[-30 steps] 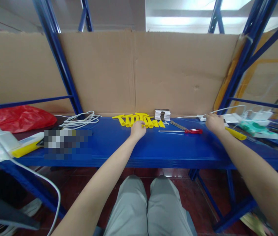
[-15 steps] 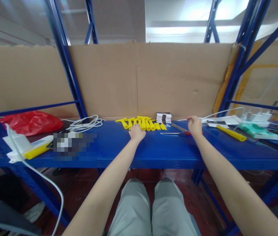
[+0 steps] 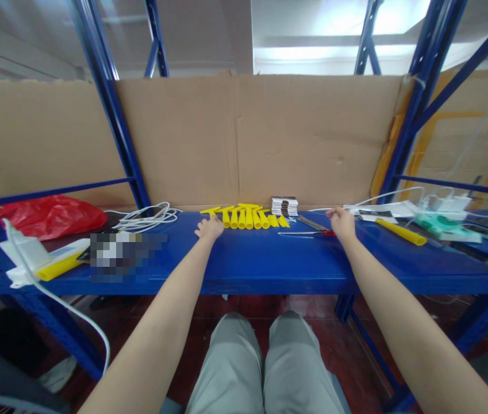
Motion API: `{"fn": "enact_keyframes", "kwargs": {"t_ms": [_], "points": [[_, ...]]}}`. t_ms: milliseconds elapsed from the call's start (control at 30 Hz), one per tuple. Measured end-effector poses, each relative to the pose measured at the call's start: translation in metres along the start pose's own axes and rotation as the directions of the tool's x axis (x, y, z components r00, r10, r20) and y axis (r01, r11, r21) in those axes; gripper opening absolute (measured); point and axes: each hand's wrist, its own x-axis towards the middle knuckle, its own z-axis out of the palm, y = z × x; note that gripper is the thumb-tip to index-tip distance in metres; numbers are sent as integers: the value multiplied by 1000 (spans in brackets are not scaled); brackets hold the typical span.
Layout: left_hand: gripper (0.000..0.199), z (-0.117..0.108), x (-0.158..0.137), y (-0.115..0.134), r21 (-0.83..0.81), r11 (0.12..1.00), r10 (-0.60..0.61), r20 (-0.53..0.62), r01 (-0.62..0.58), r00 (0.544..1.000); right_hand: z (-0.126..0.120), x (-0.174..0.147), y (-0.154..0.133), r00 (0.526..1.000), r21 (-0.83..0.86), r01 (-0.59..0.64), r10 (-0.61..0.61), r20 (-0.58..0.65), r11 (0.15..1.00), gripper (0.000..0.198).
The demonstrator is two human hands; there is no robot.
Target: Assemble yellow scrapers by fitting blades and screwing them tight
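Note:
My left hand is at the left end of a row of yellow T-shaped plastic pieces, fingers spread apart. It partly covers the leftmost yellow piece; whether it touches that piece is unclear. My right hand rests over the shelf to the right, fingers curled in; anything inside them is hidden. Beside its wrist lies a screwdriver with a red handle, its shaft pointing left. Several smaller yellow pieces lie at the row's right end, and a stack of small black-and-white boxes or cards stands behind them.
A cardboard sheet backs the blue shelf. At left lie coiled white cable, a red plastic bag and a yellow tube. Another yellow tube, papers and a green-and-white item lie right.
My left hand has moved left along the yellow row, from its middle to its left end, and its fingers have spread. My right hand stays about where it was.

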Motion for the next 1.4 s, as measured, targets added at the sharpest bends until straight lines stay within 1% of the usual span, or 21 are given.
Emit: {"fn": "enact_keyframes", "kwargs": {"t_ms": [133,267,367,467,633,700,767,800,833,867,900,1000,1033,1100,1133,1167,1233,1267,1300,1333,1400], "points": [[50,-3,4,-4,119,992,66,-104,-53,992,0,0,2,1000,21,-14,14,-1,1000,27],[48,-8,12,-6,198,975,112,-64,-98,992,1,0,3,1000,34,-21,21,16,999,27],[46,-11,19,-7,214,962,190,-88,-168,978,1,-1,2,999,27,-18,17,29,999,26],[40,-8,26,-9,202,963,201,-107,-177,974,1,-1,1,999,10,-2,2,32,1000,26],[28,4,30,-20,89,984,166,-153,-154,974,0,-1,1,998,4,22,-22,57,1000,26],[24,5,31,-24,-20,989,137,-190,-144,972,1,-1,2,998,1,24,-24,64,1000,26],[20,2,33,-24,-208,971,64,-241,-116,968,1,-1,2,997,-1,23,-23,70,1000,25],[19,0,34,-23,-339,937,-2,-257,-88,966,1,-1,3,997,-3,19,-19,73,1000,25],[18,-3,36,-21,-477,877,-80,-256,-54,963,1,-1,3,997,-6,14,-13,73,1000,25],[17,-6,38,-19,-632,775,-175,-211,3,962,2,-1,3,997,-10,9,-8,74,1000,25],[16,-9,39,-16,-761,645,-265,-135,71,955,2,0,4,997,-12,5,-4,74,1000,25],[23,-15,41,-6,-841,532,-292,-68,103,954,2,0,4,997,-7,-4,5,74,1000,25],[27,-16,41,-3,-899,424,-301,-27,108,953,2,0,4,997,-5,-6,6,74,1000,25],[32,-18,37,3,-967,228,-271,46,110,961,2,0,4,997,-8,-8,8,77,1000,25],[33,-19,35,6,-983,150,-240,69,107,968,2,0,4,997,-11,-10,11,80,1000,25],[34,-20,32,10,-991,87,-204,78,97,976,2,0,4,997,-12,-13,14,81,1000,25],[35,-21,27,17,-999,-20,-125,53,51,991,2,0,5,997,-8,-13,14,80,1000,25],[34,-20,24,21,-998,-54,-79,35,31,996,2,0,5,997,-3,-12,12,78,1000,25],[31,-20,22,25,-997,-69,-36,21,19,999,3,0,6,997,1,-9,9,76,1000,24],[28,-19,20,29,-998,-63,8,20,20,1000,3,0,6,997,5,-5,5,76,1000,25],[22,-16,17,36,-999,-28,54,40,41,998,3,1,7,997,8,0,0,81,1000,25]]}}
